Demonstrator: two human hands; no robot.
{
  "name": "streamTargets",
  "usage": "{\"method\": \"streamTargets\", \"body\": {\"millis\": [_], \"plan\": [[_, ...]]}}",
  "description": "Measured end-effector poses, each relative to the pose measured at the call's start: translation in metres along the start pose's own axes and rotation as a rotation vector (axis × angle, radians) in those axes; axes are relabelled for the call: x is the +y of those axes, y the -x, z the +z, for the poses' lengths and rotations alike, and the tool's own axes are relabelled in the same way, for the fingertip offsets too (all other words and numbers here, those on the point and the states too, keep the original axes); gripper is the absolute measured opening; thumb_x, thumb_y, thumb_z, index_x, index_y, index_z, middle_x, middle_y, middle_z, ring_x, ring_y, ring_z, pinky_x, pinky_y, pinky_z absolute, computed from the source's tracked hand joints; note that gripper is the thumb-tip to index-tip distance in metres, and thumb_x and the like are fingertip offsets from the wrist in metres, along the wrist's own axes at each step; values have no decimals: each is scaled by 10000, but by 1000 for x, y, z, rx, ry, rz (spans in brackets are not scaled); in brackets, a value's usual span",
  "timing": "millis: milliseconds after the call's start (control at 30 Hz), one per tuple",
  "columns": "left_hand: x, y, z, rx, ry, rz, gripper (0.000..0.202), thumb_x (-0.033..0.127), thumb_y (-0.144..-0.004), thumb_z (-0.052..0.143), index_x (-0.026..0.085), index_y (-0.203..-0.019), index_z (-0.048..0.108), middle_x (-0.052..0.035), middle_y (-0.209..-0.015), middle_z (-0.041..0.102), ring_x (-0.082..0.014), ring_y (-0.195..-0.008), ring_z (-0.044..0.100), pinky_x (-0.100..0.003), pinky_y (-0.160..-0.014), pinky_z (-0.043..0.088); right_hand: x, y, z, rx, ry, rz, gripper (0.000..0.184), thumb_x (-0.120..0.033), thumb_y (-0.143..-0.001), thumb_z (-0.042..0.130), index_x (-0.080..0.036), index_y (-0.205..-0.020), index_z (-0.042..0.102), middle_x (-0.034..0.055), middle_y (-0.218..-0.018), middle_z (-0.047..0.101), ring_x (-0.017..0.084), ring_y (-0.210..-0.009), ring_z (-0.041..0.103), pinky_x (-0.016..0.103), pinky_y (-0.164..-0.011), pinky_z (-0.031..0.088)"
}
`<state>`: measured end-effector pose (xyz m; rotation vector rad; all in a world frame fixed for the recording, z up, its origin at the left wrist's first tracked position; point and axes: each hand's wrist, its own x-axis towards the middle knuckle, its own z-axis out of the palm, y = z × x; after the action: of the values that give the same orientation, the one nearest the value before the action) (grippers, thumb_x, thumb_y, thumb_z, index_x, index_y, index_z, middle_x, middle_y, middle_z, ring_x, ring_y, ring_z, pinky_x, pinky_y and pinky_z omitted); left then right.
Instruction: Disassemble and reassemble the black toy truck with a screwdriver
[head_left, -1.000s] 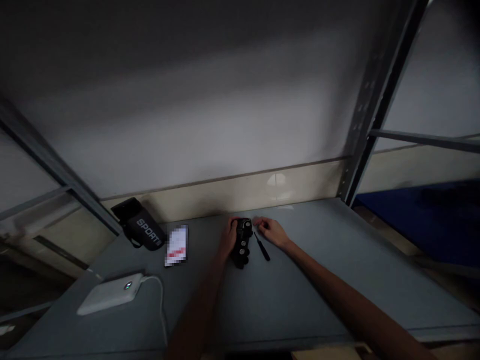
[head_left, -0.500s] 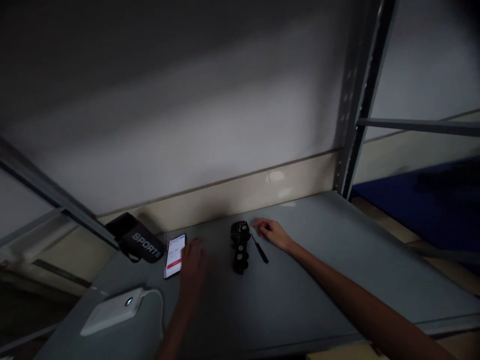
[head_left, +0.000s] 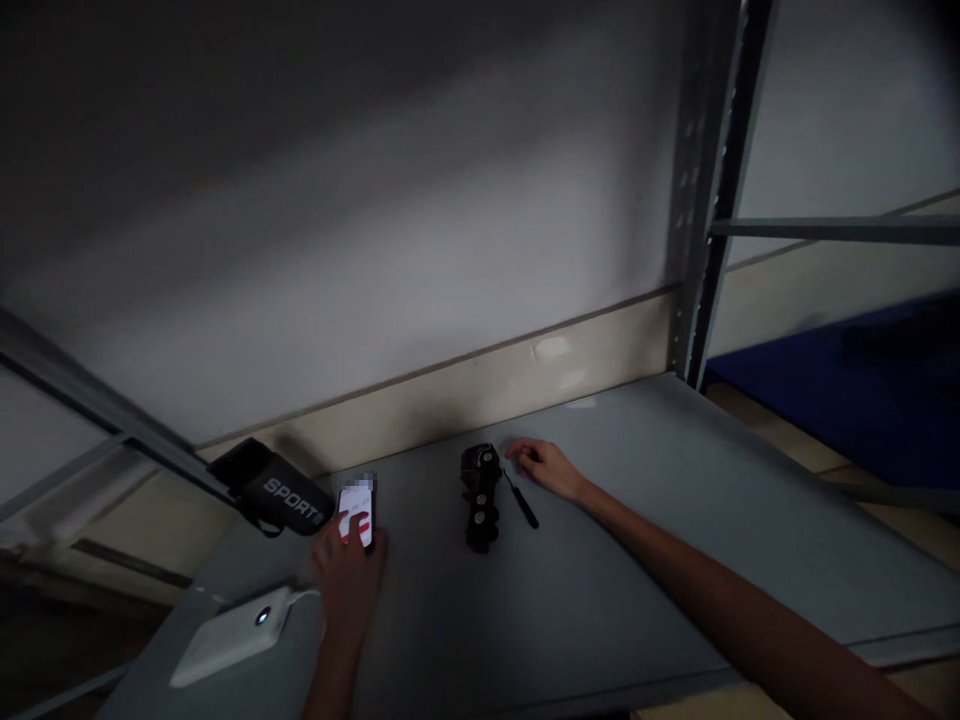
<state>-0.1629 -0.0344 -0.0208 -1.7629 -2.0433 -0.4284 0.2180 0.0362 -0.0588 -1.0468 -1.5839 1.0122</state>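
My left hand (head_left: 349, 575) is over the lower end of a smartphone (head_left: 364, 500) that lies on the grey shelf. Its fingers are spread, and one finger touches the lit white screen near a red button. Resting on the shelf, my right hand (head_left: 546, 466) is loosely open with its fingers slightly bent and nothing visible in them. Just left of it lies a black tripod head (head_left: 481, 500), its thin handle (head_left: 523, 503) slanting toward me. The right fingertips are close to the handle's upper end but apart from it.
A black case marked SPORT (head_left: 289, 492) lies behind and left of the phone. Nearer me is a white power bank (head_left: 232, 632) with a cable. Metal uprights (head_left: 721, 200) frame the grey shelf (head_left: 645, 440), with a wall behind. A blue surface (head_left: 832, 350) is at the right.
My left hand has moved left from beside the phone onto its lower end, and a finger now touches the screen. My right hand and the tripod head stay in place.
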Motion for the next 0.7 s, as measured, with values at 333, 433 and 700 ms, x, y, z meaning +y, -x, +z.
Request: {"method": "streamTargets", "body": {"millis": [333, 433, 700], "plan": [[-7, -2, 7, 25, 33, 43, 522, 442, -1020, 392, 114, -1316, 670, -244, -1488, 594, -417, -1407, 490, -592, -1190, 380, -10, 4, 1, -21, 171, 1, 346, -151, -884, 473, -177, -1053, 774, -6, -687, 691, 185, -642, 626, 276, -651, 472], [-7, -4, 7, 44, 60, 52, 482, 424, -1011, 392, 138, -1288, 664, -226, -1469, 605, -403, -1399, 505, -579, -1191, 391, -21, 10, 0, -25, 300, 15, 319, -131, -911, 500, -182, -1055, 780, 28, -778, 755, 199, -718, 680, 278, -694, 481], [16, -3, -15, 74, 326, 139, 411, 420, -977, 471, 166, -1239, 660, -212, -1402, 617, -395, -1399, 517, -597, -1228, 379, -58, 38, 7, -92, 708, 124, 232, -348, -962, 685, -143, -951, 791, 195, -936, 822, 348, -878, 788, 351, -748, 502]]}}
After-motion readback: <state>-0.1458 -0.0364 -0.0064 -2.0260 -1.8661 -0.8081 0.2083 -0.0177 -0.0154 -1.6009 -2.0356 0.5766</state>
